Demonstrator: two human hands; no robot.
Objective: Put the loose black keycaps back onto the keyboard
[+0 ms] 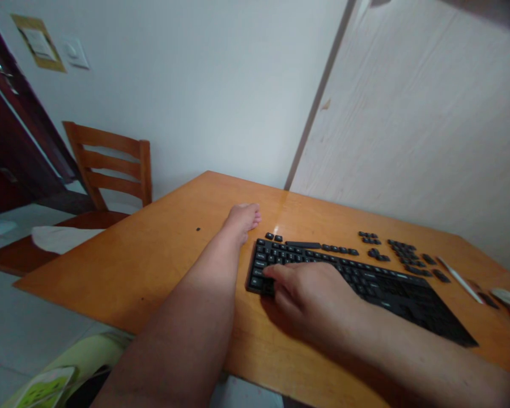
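A black keyboard (391, 289) lies slantwise on the orange wooden table (153, 255). Its left part carries keys; the right part looks bare. Rows of loose black keycaps (402, 252) lie on the table just beyond it. My right hand (310, 297) rests on the keyboard's left end, fingers stretched over the keys and thumb near the front edge. My left hand (243, 218) lies on the table past the keyboard's left corner. Its fingers are curled under, and what they hold is hidden. Two single keycaps (274, 237) sit between that hand and the keyboard.
A wooden chair (106, 170) stands at the table's far left, with a white cloth (62, 238) on its seat. A white pen-like stick (459, 279) and small items lie at the right edge. A wall and a pale wood panel (408, 141) stand behind. A tiny dark speck (198, 229) lies on the table.
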